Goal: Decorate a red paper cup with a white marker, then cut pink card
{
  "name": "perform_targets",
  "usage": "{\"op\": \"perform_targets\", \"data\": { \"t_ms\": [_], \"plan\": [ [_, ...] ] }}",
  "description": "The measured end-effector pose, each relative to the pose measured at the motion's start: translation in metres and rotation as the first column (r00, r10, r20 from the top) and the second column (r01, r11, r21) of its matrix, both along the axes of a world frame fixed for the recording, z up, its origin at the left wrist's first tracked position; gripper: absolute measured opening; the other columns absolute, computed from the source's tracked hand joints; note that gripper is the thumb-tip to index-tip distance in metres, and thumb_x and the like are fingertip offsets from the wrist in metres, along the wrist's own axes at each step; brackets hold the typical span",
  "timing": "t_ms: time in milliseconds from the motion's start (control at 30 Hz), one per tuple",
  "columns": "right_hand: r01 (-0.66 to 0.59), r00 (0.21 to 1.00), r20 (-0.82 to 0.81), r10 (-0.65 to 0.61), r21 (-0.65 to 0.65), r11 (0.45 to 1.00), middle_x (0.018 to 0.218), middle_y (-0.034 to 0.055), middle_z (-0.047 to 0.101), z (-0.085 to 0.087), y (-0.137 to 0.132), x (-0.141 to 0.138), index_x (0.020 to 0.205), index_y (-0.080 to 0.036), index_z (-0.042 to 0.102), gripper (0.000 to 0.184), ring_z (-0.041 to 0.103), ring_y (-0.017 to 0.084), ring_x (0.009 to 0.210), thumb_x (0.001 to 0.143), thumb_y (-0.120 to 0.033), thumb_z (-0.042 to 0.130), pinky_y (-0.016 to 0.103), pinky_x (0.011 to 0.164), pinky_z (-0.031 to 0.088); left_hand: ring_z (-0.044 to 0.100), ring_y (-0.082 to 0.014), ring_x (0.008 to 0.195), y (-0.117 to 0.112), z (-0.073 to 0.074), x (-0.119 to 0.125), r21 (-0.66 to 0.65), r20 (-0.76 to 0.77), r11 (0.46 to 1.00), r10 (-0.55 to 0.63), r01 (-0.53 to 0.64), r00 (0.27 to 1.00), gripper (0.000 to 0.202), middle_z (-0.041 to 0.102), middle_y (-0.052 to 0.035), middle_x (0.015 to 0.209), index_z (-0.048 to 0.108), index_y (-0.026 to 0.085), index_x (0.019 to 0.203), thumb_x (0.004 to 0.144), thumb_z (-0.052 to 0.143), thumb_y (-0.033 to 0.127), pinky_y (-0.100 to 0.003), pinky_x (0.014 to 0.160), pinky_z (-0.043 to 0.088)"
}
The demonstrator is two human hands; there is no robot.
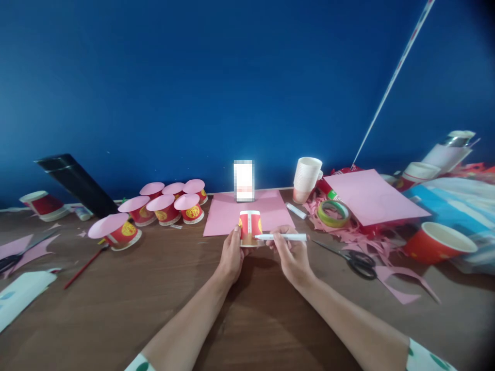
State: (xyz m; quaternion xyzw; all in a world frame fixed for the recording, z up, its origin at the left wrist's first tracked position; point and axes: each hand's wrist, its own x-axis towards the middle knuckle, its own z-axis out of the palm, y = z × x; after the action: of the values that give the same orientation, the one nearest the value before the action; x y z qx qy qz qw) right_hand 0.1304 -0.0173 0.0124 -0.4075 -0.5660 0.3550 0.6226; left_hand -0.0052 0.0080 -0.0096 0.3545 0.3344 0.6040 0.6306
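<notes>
Between my hands is a red paper cup [250, 226] with gold patterns and a pale printed strip facing me. My left hand [232, 252] is closed around the cup's left side. In my right hand [291, 253] I grip a white marker pen [286, 237], lying nearly level, its tip at the cup's right side. Some of the right fingers are behind the pen and close to the cup. Under and behind the cup lies a pink paper sheet [220, 216]. A pen cap or short white tube [296, 210] rests at the sheet's right edge.
To the left stand several red cups topped with pink discs [189, 208], with a black case [79, 183] behind. A phone [244, 180] leans at the wall. Rightward are stacked white cups [307, 178], a tape roll [333, 213], scissors [361, 264], paper scraps and an orange-red cup [436, 243].
</notes>
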Motion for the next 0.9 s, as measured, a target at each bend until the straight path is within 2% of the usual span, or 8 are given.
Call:
{"op": "perform_targets", "data": {
  "t_ms": [267, 433, 667, 900],
  "plan": [
    [-0.028, 1.000, 0.010, 0.028, -0.002, 1.000, 0.063, -0.0005, 0.057, 0.0001, 0.0000, 0.0007, 0.076, -0.018, 0.052, 0.015, 0.052, 0.010, 0.056, 0.086, -0.028, 0.048, 0.021, 0.053, 0.041, 0.062, -0.0198, 0.077, -0.0015, 0.0034, 0.0008, -0.015, 0.026, 1.000, -0.002, 0.002, 1.000, 0.039, 0.064, -0.0064, 0.076, 0.056, 0.014, 0.085, 0.077, 0.050, 0.051, -0.034, 0.070, 0.047],
    [0.002, 0.997, -0.075, -0.003, -0.009, 1.000, 0.063, -0.0003, 0.058, 0.0012, 0.0007, -0.0002, 0.080, -0.018, 0.052, 0.014, 0.054, 0.011, 0.058, 0.086, -0.030, 0.049, 0.022, 0.052, 0.043, 0.062, -0.0203, 0.078, -0.0007, 0.0033, 0.0006, -0.028, 0.056, 1.000, -0.005, 0.007, 0.998, 0.039, 0.065, -0.0066, 0.077, 0.056, 0.013, 0.086, 0.076, 0.051, 0.051, -0.035, 0.071, 0.047],
    [0.011, 0.998, -0.057, -0.012, -0.021, 1.000, 0.064, 0.0007, 0.060, 0.0004, 0.0012, -0.0006, 0.082, -0.019, 0.053, 0.015, 0.055, 0.012, 0.059, 0.085, -0.032, 0.050, 0.023, 0.053, 0.044, 0.062, -0.0199, 0.077, -0.0012, 0.0042, 0.0009, -0.043, 0.046, 0.999, -0.012, 0.014, 0.999, 0.042, 0.066, -0.0070, 0.077, 0.058, 0.012, 0.087, 0.076, 0.049, 0.053, -0.034, 0.070, 0.047],
    [-0.005, 0.999, -0.044, 0.004, -0.029, 1.000, 0.064, 0.0006, 0.061, -0.0022, 0.0022, -0.0005, 0.083, -0.018, 0.053, 0.014, 0.055, 0.012, 0.058, 0.085, -0.032, 0.050, 0.022, 0.055, 0.045, 0.061, -0.0200, 0.076, -0.0018, 0.0047, 0.0012, 0.002, 0.031, 0.999, -0.039, 0.039, 0.999, 0.045, 0.065, -0.0079, 0.077, 0.059, 0.012, 0.083, 0.078, 0.044, 0.055, -0.031, 0.065, 0.046]
  ]
}}
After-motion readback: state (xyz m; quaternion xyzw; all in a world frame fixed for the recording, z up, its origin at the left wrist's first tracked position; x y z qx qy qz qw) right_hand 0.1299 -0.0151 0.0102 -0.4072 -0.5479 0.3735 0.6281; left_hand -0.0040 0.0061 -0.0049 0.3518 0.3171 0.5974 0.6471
